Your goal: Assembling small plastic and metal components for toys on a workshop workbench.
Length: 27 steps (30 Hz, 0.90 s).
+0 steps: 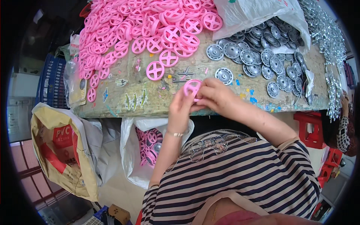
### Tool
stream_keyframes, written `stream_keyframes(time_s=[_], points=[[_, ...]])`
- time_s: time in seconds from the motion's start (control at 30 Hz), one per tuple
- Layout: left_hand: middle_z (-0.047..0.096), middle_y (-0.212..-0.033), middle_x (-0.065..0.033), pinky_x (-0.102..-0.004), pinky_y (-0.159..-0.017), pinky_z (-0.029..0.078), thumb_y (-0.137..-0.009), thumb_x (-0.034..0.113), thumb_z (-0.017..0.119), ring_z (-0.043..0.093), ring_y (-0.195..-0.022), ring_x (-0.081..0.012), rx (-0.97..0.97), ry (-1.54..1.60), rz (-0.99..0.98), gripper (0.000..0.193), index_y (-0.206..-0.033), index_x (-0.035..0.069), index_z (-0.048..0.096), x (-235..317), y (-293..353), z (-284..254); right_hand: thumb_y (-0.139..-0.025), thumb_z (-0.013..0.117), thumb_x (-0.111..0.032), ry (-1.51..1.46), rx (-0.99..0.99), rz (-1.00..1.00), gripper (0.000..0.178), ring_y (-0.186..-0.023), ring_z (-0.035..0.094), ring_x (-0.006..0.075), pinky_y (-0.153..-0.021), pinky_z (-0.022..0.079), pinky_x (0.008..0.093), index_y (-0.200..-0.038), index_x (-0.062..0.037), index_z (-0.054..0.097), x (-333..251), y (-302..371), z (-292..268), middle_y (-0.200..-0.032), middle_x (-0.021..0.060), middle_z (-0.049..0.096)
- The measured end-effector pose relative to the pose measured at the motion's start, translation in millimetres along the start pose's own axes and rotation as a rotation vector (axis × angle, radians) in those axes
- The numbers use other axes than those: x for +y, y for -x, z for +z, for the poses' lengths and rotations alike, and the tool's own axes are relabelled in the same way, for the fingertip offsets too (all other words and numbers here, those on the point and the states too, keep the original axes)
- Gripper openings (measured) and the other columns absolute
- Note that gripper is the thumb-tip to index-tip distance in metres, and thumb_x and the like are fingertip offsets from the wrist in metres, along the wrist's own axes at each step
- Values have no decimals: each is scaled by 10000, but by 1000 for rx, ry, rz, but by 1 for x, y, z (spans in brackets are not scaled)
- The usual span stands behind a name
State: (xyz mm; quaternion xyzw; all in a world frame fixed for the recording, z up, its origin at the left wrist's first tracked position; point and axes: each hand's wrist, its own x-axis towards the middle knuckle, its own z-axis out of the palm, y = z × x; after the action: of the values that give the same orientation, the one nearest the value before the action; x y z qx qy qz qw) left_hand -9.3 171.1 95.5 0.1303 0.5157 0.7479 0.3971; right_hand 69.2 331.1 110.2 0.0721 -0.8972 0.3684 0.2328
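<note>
Over the table's [150, 101] near edge, I see my left hand [180, 107] and right hand [215, 95] both gripping one pink wheel [192, 88].

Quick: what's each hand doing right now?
Left hand: closed on the pink wheel.
Right hand: closed on the same wheel.

So the workbench [150, 101] is sitting right in front of the person; a big heap of spoked wheels [142, 22] is piling up on its far left, the hubcap discs [262, 52] are spilling from a plastic bag [255, 13] on the far right; one wheel [192, 88] is sitting between both hands at the near edge; a bag of more wheels [148, 146] is hanging below the bench, with a paper sack [62, 150] standing to its left.
</note>
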Motion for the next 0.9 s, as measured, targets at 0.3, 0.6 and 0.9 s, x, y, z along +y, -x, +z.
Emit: stream_keyframes(time_s=[0.3, 0.6, 0.9], points=[[580, -1155, -153, -409, -850, 558, -982, 105, 423, 627, -1016, -257, 74, 147, 22, 285, -1221, -43, 471, -21, -20, 2, -753, 731, -199, 442, 29, 289, 436, -970, 514, 317, -864, 436, 395, -1138, -65, 576, 27, 26, -35, -1157, 156, 488], [574, -1151, -129, -347, -843, 560, -962, 62, 478, 610, -1024, -200, 31, 105, 90, 299, -1245, -32, 450, -28, -19, -1, -921, 561, -149, -348, 97, 674, 251, -766, 572, 133, -678, 474, 276, -1143, -34, 592, 8, -4, -31, -903, 54, 636], [566, -1183, -112, -341, -873, 555, -931, -20, 488, 592, -1040, -177, -37, 92, 99, 383, -1311, -25, 437, -25, -20, 4, -818, 686, -109, -24, 65, 352, 380, -813, 572, 150, -698, 459, 274, -1181, -31, 609, 22, 0, -2, -924, 75, 593]])
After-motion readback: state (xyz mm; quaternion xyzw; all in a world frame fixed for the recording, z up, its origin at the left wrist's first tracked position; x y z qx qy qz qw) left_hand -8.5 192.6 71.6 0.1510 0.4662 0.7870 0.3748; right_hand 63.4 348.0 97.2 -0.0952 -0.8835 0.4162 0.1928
